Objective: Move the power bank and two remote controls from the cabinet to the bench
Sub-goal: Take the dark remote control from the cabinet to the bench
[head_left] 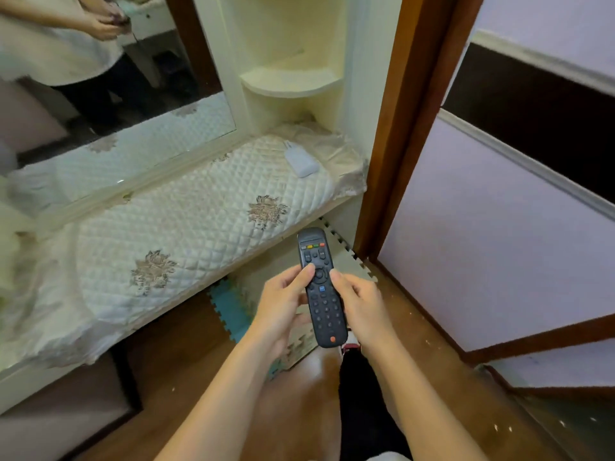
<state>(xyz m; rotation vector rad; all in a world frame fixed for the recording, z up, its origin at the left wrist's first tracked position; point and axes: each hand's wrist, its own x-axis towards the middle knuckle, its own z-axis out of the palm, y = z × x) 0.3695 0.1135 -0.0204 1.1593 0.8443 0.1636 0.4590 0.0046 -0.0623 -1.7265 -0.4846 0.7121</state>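
A black remote control (320, 287) with coloured buttons is held upright in front of me, over the floor just short of the bench. My left hand (283, 304) grips its left side and my right hand (361, 306) grips its right side, thumbs on the button face. A white power bank (301, 159) lies on the quilted bench (186, 224) near its far right end. I see only one remote.
A mirror (109, 104) stands behind the bench and reflects a person. Cream corner shelves (291, 83) rise at the bench's far right, beside a brown door frame (396, 128). Foam puzzle mats (229, 307) cover the wooden floor below the bench.
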